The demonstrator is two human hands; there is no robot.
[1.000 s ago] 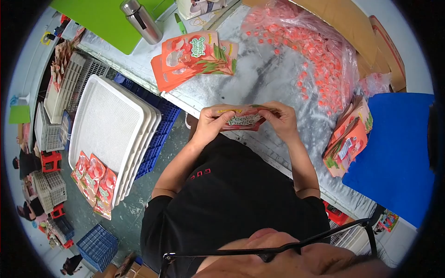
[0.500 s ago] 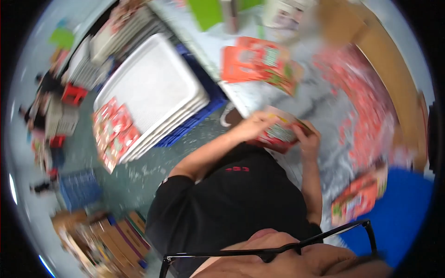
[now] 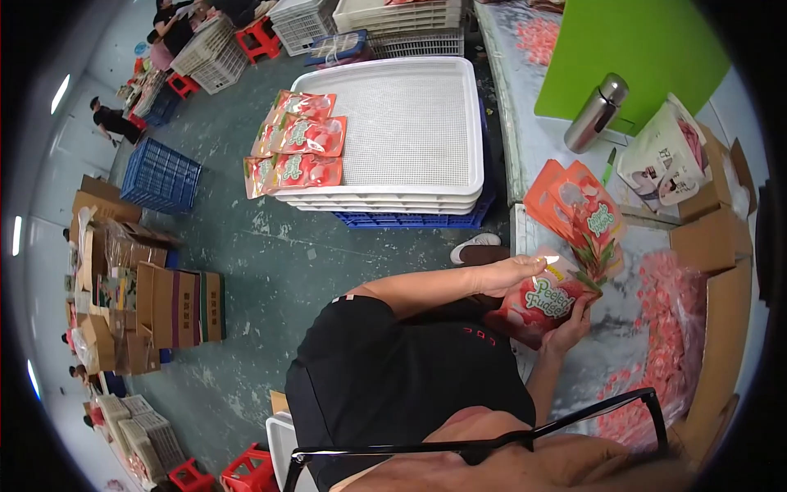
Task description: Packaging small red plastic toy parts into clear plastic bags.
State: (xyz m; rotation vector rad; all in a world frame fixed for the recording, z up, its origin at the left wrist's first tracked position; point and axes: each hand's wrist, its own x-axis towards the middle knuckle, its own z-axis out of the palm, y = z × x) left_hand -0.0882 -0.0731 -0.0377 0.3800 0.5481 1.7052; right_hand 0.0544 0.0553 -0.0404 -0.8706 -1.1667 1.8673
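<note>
Between my hands I hold a red and pink candy pouch (image 3: 534,308) with its printed face up. My left hand (image 3: 518,273) pinches its upper edge near one corner. At the opposite side, my right hand (image 3: 569,330) has its fingers and thumb around the edge. Just beyond the pouch, a fanned stack of similar flat pouches (image 3: 584,205) lies on the marble-patterned table (image 3: 590,353). To the right of my hands spreads a heap of small pink wrapped candies (image 3: 662,328), partly on clear plastic.
Stacked white mesh trays (image 3: 402,123) carry several filled pouches (image 3: 305,139) on their left end, over a blue crate (image 3: 410,220). A steel thermos (image 3: 596,112), a green-handled knife (image 3: 608,166) and a white bag (image 3: 666,152) stand or lie at the table's far end. Cardboard boxes (image 3: 707,246) line the right.
My view has swung round, so the trays now appear upright ahead and the picture is sharper. Both hands still hold the pouch, whose printed face now shows more fully.
</note>
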